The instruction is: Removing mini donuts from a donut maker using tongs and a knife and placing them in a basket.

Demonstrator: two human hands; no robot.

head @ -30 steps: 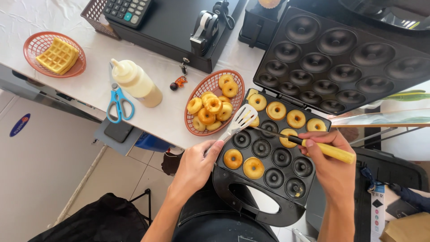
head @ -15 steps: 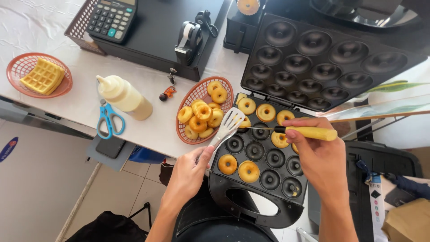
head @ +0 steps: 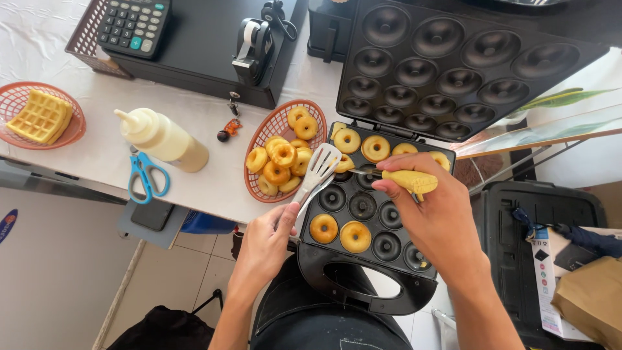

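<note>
A black mini-donut maker (head: 379,285) lies open in front of me, its lid (head: 453,65) tilted back. Golden mini donuts (head: 324,228) sit in some of its cavities; other cavities are bare. My left hand (head: 265,243) grips a slotted metal spatula (head: 319,168) whose blade rests over the maker's left edge, beside a donut. My right hand (head: 434,214) holds a yellow-handled pick (head: 408,179), its thin tip pointing left toward the back-row donuts (head: 376,148). An orange mesh basket (head: 256,188) next to the maker holds several cooked donuts (head: 282,155).
On the white table: a squeeze bottle (head: 162,137) of batter, blue scissors (head: 146,175), an orange basket with a waffle (head: 39,116), a calculator (head: 133,26), a black cash box (head: 194,45) with a tape dispenser (head: 253,42). A black case (head: 538,214) stands on the floor at right.
My right hand lifted the pick from the maker's right side to the back row. The spatula moved from the basket's edge toward the maker. The view shifted slightly left.
</note>
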